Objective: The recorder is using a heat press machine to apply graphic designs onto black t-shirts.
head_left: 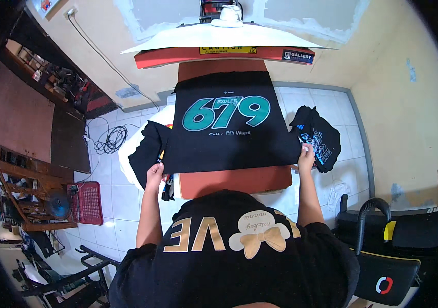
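Both bare forearms rose from the lower middle of the frame, spread apart and reaching up toward the near edge of a black T-shirt [226,138] that lay flat across the middle of the picture on the red lower platen [234,180] of a heat press [224,43], whose raised upper plate filled the top centre. The shirt bore large teal numerals on its chest and stretched between the two hands, its lower hem running from one to the other. The left hand [154,174] was closed on the shirt's lower left corner, fingers curled over the cloth where a sleeve drooped off the platen. The right hand [306,154] pinched the lower right corner, thumb and fingers pressed on the fabric. A second crumpled black garment [319,136] with pale blue print lay just beside the right hand, toward the right of the frame. The person's own dark shirt hid the near part of the platen, and small objects under the left hand were too dim to identify.
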Demonstrator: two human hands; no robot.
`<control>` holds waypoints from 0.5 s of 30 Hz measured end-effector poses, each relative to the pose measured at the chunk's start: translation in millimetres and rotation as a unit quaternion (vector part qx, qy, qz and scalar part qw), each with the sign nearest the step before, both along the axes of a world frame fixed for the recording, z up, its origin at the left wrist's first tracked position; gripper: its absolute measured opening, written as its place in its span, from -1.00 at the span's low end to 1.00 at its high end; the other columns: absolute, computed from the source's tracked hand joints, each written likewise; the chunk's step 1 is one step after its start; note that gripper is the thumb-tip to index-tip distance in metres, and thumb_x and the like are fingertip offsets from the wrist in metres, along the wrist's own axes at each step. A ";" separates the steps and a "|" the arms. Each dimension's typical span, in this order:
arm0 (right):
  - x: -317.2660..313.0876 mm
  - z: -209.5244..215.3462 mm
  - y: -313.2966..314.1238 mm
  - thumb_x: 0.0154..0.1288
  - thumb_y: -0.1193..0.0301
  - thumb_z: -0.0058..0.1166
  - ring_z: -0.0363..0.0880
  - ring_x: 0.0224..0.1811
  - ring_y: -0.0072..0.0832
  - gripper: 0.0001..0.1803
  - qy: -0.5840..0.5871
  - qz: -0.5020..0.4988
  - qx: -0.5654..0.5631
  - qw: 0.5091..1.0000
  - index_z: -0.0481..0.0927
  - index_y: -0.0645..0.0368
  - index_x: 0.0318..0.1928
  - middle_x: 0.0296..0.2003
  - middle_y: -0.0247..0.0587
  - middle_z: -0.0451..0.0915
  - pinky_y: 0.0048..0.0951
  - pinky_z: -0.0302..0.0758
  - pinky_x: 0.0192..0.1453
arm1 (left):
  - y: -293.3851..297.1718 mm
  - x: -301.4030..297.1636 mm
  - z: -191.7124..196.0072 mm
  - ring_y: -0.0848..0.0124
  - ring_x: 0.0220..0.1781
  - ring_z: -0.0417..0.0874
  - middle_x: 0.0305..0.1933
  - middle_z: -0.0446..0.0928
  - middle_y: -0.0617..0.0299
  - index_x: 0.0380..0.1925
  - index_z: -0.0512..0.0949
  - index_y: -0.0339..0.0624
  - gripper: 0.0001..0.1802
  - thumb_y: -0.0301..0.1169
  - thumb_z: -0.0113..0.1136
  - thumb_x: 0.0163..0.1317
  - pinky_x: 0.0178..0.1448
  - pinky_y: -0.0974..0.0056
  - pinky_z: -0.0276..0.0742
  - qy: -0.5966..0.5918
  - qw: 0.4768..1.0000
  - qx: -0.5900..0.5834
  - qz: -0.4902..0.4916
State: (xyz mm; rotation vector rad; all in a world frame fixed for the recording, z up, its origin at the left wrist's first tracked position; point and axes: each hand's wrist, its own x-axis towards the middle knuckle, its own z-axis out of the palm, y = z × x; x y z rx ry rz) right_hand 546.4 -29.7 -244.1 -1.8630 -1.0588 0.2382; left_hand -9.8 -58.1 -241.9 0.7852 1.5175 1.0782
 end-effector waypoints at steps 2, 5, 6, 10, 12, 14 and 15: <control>-1.1 4.6 -6.1 0.31 0.38 0.00 0.59 -0.15 -0.12 -0.78 -0.071 -0.019 -0.236 0.969 0.50 0.12 -0.05 -0.21 0.00 0.61 -0.27 0.47 -0.05 | -5.5 -9.9 -11.1 0.58 -0.57 0.47 -0.57 0.50 0.35 -0.39 0.59 -0.20 -0.69 -0.19 0.06 0.35 -0.40 0.45 0.39 0.095 0.994 -0.015 -0.056; -31.3 9.5 -2.7 0.21 0.41 0.03 0.53 -0.10 -0.04 -0.70 -0.207 -0.033 -0.128 0.969 0.48 0.14 -0.03 -0.14 -0.02 0.54 -0.10 0.46 -0.07 | -2.1 8.5 -7.8 0.30 -0.27 0.59 -0.31 0.57 0.16 -0.16 0.54 -0.25 -0.71 -0.27 0.14 0.22 -0.18 0.25 0.48 0.416 0.909 0.003 -0.012; -43.4 14.1 -0.2 0.19 0.41 0.04 0.53 -0.11 -0.05 -0.69 -0.248 -0.015 -0.090 0.965 0.48 0.16 -0.03 -0.13 -0.03 0.53 -0.09 0.46 -0.08 | 5.6 38.0 22.4 0.19 -0.12 0.60 -0.16 0.58 0.07 -0.07 0.51 -0.25 -0.65 -0.30 0.16 0.17 -0.07 0.15 0.49 0.560 0.828 0.021 -0.011; -175.7 77.2 16.2 0.07 0.33 0.14 0.45 0.09 -0.14 -0.56 -0.334 0.264 -0.053 0.904 0.49 0.19 0.00 0.02 -0.02 0.50 -0.11 0.42 0.01 | 36.9 109.8 71.6 -0.03 0.21 0.39 0.14 0.42 -0.10 0.14 0.36 -0.28 -0.47 -0.32 0.09 0.16 0.25 0.01 0.29 0.513 0.813 0.258 -0.095; -230.3 72.0 14.2 0.16 0.18 0.07 0.28 0.27 -0.11 -0.46 -0.317 0.440 -0.047 0.839 0.43 0.13 0.13 0.22 -0.02 0.33 0.10 0.30 0.14 | 43.3 134.9 51.0 0.00 0.43 0.12 0.39 0.18 -0.03 0.30 0.22 -0.19 -0.39 -0.18 -0.05 0.28 0.41 -0.09 0.01 0.554 0.787 0.217 -0.161; -256.3 19.8 9.3 0.19 0.08 0.02 0.16 0.37 -0.13 -0.39 -0.352 0.479 0.005 0.804 0.37 0.07 0.21 0.32 -0.09 0.23 0.18 0.06 0.33 | 51.4 143.7 24.3 0.06 0.50 -0.01 0.46 0.06 0.08 0.35 0.17 -0.09 -0.34 -0.03 -0.15 0.31 0.44 -0.15 -0.13 0.603 0.751 0.164 -0.214; -253.9 20.5 9.7 0.19 0.08 0.03 0.16 0.37 -0.12 -0.38 -0.333 0.481 0.017 0.811 0.37 0.05 0.22 0.32 -0.11 0.23 0.17 0.07 0.32 | 50.8 143.4 23.9 0.06 0.50 -0.01 0.46 0.06 0.08 0.35 0.17 -0.09 -0.34 -0.03 -0.15 0.31 0.44 -0.15 -0.13 0.601 0.752 0.165 -0.212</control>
